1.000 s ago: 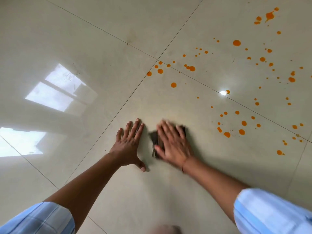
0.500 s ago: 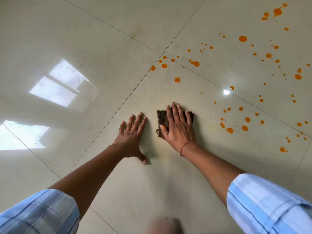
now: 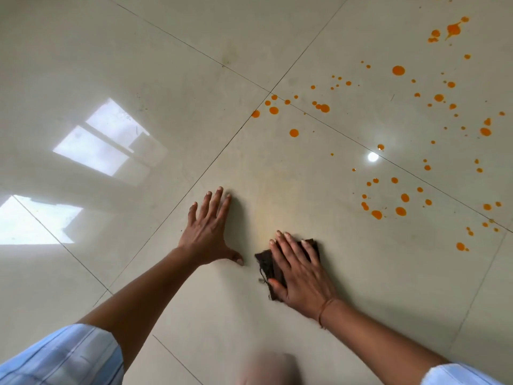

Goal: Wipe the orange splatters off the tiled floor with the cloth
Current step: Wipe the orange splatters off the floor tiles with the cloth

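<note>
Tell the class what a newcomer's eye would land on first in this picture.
The orange splatters scattered over the pale tiled floor at upper right stand out first. Next, the right hand pressing a dark cloth flat near the centre, the left hand spread on the tile beside it. Bright window reflections gleam at left.

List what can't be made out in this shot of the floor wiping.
All in the head view:
- the cloth: mostly under the right hand, so its full shape is hidden.
- the orange splatters: cut off by the top and right edges, so their full spread is unknown.
- the shape at the bottom edge: too blurred to identify.
- the floor under the left hand: covered by the palm.
</note>
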The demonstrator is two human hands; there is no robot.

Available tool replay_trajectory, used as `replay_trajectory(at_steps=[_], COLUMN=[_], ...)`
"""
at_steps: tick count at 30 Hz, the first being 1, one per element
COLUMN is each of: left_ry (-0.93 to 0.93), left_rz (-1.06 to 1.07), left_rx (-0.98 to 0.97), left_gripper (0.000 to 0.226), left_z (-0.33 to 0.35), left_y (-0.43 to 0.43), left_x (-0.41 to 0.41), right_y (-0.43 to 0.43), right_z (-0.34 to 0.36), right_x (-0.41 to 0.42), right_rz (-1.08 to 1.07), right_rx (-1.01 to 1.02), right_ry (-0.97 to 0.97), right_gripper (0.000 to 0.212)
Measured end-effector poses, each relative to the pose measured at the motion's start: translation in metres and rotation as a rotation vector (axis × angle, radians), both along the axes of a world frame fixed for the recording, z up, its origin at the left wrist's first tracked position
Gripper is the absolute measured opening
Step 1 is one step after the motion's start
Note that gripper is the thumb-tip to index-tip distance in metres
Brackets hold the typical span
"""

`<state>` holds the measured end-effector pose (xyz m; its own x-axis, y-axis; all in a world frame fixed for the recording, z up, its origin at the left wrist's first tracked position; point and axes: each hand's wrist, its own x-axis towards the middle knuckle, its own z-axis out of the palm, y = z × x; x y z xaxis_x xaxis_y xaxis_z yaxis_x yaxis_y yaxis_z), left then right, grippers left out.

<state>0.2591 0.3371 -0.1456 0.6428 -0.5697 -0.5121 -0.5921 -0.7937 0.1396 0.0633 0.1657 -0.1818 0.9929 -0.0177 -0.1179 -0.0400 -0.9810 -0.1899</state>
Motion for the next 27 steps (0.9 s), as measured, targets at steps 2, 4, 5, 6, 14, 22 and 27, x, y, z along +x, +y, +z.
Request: replay_trajectory(at_steps=[2,4,5,6,14,22,27], left_ry=[-0.048,-0.061,-0.068,-0.080,-0.104,-0.122,-0.128], left_rz=[0.127,0.290,0.345,0.371,0.295,0.305,0.381], left_rx=[-0.052,-0.097,-0.106,-0.116,-0.171,-0.204,-0.158], left_gripper=[0.150,0.148,0.146,0.143,0.106,0.094,0.097], left_z=[-0.002,-0.007,-0.011,-0.014,-0.028,-0.037,-0.036], left_y=[0.019,0.036,0.045,0.053,0.077,0.082,0.064], left_x=[-0.012,-0.020,-0.021,-0.021,-0.017,-0.016,-0.020], right_y=[-0.011,-0.015,-0.014,-0.010,0.023,0.045,0.007], right_z=[-0.003,-0.005,-0.004,-0.004,-0.006,-0.004,-0.010], right_x=[0.023,0.086,0.122,0.150,0.061,0.124,0.118], right_rz=[0.083,0.032,-0.029,-0.100,0.156,-0.050,0.048], right_rx=[0.025,-0.001,-0.008,-0.018,0.055,0.046,-0.020], right_ry=[-0.029,-0.011,-0.001,0.003,0.004,0.012,-0.011], right_gripper=[0.075,0.076,0.076,0.076,0.076,0.076,0.075])
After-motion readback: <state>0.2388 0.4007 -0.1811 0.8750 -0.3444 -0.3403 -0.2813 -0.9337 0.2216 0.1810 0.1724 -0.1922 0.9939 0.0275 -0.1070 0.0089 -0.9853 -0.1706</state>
